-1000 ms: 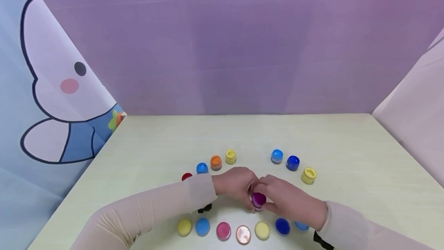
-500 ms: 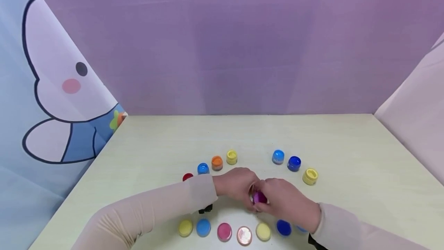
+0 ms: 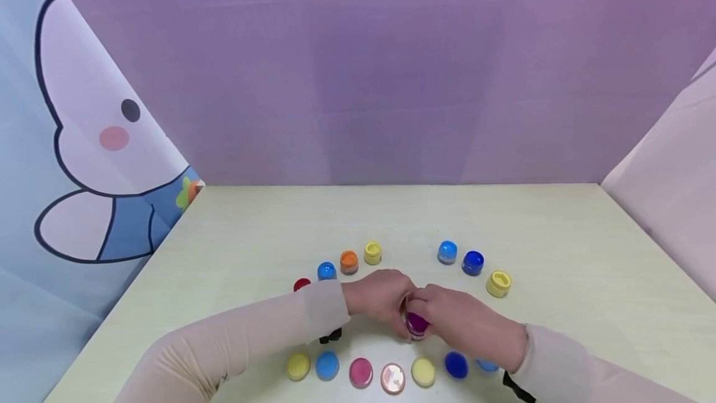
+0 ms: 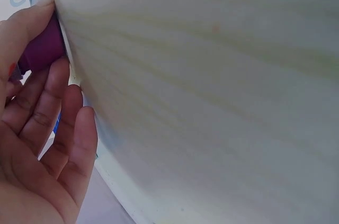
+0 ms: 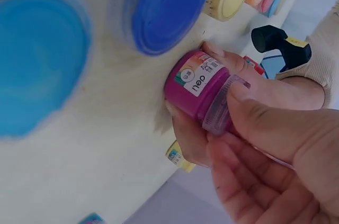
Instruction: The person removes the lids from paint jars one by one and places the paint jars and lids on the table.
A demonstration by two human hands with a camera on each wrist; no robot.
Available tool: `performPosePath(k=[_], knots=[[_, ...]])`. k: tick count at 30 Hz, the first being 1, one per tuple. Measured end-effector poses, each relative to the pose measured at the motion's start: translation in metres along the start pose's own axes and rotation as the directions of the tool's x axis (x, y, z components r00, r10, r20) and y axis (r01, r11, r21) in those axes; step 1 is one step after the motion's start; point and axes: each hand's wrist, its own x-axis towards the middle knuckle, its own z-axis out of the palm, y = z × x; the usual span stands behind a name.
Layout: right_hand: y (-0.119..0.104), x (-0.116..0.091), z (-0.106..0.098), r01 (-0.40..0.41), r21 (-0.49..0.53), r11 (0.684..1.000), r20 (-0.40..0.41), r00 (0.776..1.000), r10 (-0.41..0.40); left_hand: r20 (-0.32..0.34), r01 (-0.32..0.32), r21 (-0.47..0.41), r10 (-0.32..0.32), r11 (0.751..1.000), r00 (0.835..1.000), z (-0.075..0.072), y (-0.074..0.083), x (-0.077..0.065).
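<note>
A small purple paint jar (image 3: pixel 416 327) with a white label stands on the table between both hands. My left hand (image 3: pixel 383 298) holds the jar body low down, thumb on one side and fingers on the other; the left wrist view shows the other fingers loosely bent. With thumb and fingers, my right hand (image 3: pixel 472 321) pinches the ridged, clear-edged lid (image 5: pixel 220 108) on top of the jar. The lid sits on the jar; how tightly cannot be told. Part of the jar is hidden by the fingers.
Behind the hands stand several paint jars, among them an orange jar (image 3: pixel 348 262), a yellow jar (image 3: pixel 498 283) and a dark blue jar (image 3: pixel 472 263). In front lies a row of round tops, including a pink one (image 3: pixel 360 372) and a pale yellow one (image 3: pixel 422 372). A purple backdrop (image 3: pixel 403 79) rises behind the table.
My right hand twisted over the lid half a second ago, its wrist shifting left, then turned back to the right. My left hand stays around the jar.
</note>
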Motion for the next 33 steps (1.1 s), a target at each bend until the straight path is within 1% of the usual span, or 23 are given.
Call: performPosePath(k=[2, 4, 7, 9, 11, 14, 17, 19, 20, 22, 25, 27, 30, 33], knots=[[0.000, 0.000, 0.002, -0.059, 0.080, 0.995, -0.028, 0.998, 0.061, 0.002, -0.015, 0.004, 0.015, 1.000, 1.000, 0.000, 0.000, -0.001], [0.000, 0.000, 0.005, -0.114, 0.143, 0.983, -0.054, 0.991, 0.123, 0.004, -0.037, 0.013, 0.037, 0.999, 0.999, -0.001, 0.000, -0.001], [0.000, 0.001, 0.008, -0.142, 0.150, 0.979, -0.087, 0.984, 0.156, 0.007, -0.065, 0.022, 0.065, 0.998, 0.998, -0.002, 0.000, -0.001], [-0.001, 0.001, 0.010, -0.144, 0.123, 0.982, -0.090, 0.984, 0.155, 0.010, -0.072, 0.029, 0.072, 0.997, 0.997, -0.002, 0.000, -0.001], [-0.002, 0.002, 0.010, -0.139, 0.088, 0.986, -0.091, 0.985, 0.147, 0.011, -0.064, 0.036, 0.063, 0.997, 0.998, -0.003, 0.001, -0.001], [-0.003, 0.003, 0.009, -0.119, 0.041, 0.992, -0.059, 0.991, 0.121, 0.012, -0.027, 0.036, 0.026, 0.999, 1.000, -0.003, 0.002, -0.002], [-0.004, 0.003, 0.005, -0.081, 0.048, 0.996, -0.013, 0.997, 0.082, 0.010, 0.006, 0.017, -0.006, 1.000, 1.000, -0.002, 0.002, -0.002], [-0.003, 0.001, 0.004, -0.061, 0.070, 0.996, 0.002, 0.998, 0.061, 0.010, 0.010, -0.001, -0.010, 1.000, 1.000, 0.000, 0.001, -0.002], [-0.002, 0.000, 0.004, -0.065, 0.093, 0.994, 0.003, 0.998, 0.065, 0.011, 0.005, -0.002, -0.005, 1.000, 1.000, 0.001, 0.001, -0.002], [-0.002, -0.001, 0.005, -0.078, 0.119, 0.990, -0.023, 0.996, 0.081, 0.014, -0.007, 0.000, 0.007, 1.000, 1.000, 0.002, 0.000, -0.002], [-0.004, -0.001, 0.009, -0.108, 0.157, 0.982, -0.074, 0.990, 0.121, 0.016, -0.009, 0.016, 0.008, 1.000, 1.000, 0.002, 0.000, -0.002], [-0.005, 0.000, 0.011, -0.114, 0.150, 0.982, -0.102, 0.986, 0.130, 0.014, -0.005, 0.028, 0.005, 1.000, 1.000, 0.001, 0.000, -0.002], [-0.005, 0.002, 0.012, -0.093, 0.109, 0.990, -0.112, 0.988, 0.105, 0.010, -0.002, 0.026, 0.002, 1.000, 1.000, 0.000, 0.001, -0.002], [-0.004, 0.004, 0.008, -0.058, 0.082, 0.995, -0.087, 0.994, 0.065, 0.001, -0.011, 0.013, 0.011, 1.000, 1.000, -0.001, 0.001, -0.001]])
